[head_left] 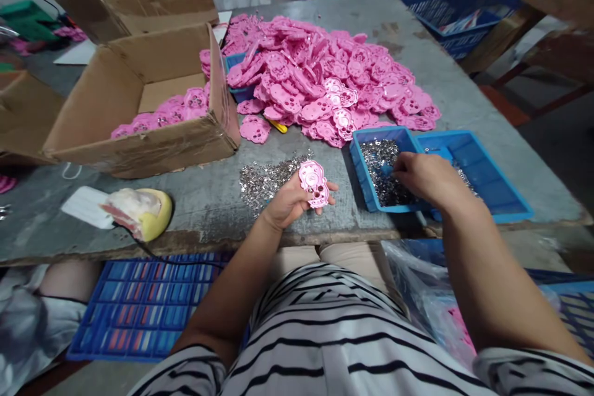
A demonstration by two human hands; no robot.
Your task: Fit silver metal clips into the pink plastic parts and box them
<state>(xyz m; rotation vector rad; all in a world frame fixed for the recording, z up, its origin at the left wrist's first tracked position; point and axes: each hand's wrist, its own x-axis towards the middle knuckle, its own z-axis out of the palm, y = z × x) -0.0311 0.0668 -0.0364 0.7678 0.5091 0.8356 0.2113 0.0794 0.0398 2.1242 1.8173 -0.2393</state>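
My left hand (288, 203) is closed around the lower edge of a pink plastic plate (312, 180) with holes in it, held above the table's front. Over a small blue bin (358, 164) full of tiny shiny metal pieces (381, 158), my right hand (424, 178) reaches down with its fingers pinched among them. Whether a piece is between those fingertips is hidden. Beside my left hand, more loose metal pieces (260, 184) lie spread on the table. A large heap of similar pink plates (297, 83) rises behind both hands.
A cardboard box (153, 158) holding several pink plates stands at the left. A second blue bin (503, 195) sits right of the first. A yellow rounded object (155, 216) with a cord lies near the table's front edge. Blue crates (448, 6) stand beyond the table.
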